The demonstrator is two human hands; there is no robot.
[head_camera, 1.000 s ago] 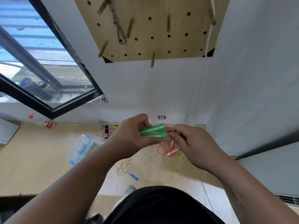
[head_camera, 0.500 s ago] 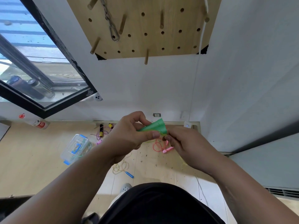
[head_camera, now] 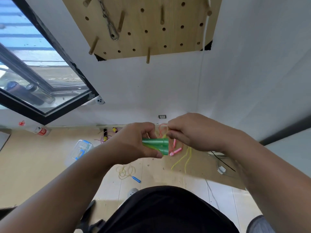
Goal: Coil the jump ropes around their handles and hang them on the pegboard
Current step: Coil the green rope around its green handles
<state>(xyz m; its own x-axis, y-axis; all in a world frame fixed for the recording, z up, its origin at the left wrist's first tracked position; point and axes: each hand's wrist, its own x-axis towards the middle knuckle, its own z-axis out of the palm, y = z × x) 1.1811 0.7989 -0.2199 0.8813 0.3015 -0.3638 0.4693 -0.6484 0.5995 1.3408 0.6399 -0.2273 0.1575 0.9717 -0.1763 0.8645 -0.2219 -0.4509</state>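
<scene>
My left hand (head_camera: 134,145) grips a pair of green jump-rope handles (head_camera: 156,145) held side by side at chest height. Just right of them, my right hand (head_camera: 191,132) pinches the yellow-green cord (head_camera: 182,158), which loops down from the handles. The wooden pegboard (head_camera: 144,26) with several pegs hangs on the white wall above. On the floor lie a pink-handled rope (head_camera: 175,151), a blue-handled rope with a pale cord (head_camera: 126,171), and a black-and-yellow-handled rope with a purple cord (head_camera: 105,136).
A metal chain with a hook (head_camera: 111,29) hangs on the pegboard. A clear plastic box with blue clips (head_camera: 81,148) sits on the floor at left. A white bottle (head_camera: 41,131) lies by the wall under the open window (head_camera: 38,78). A cable and white plug (head_camera: 221,169) lie at right.
My right hand has lifted from below the handles to above and right of them, drawing the cord up. The handles now lie level. The head has tilted down a little.
</scene>
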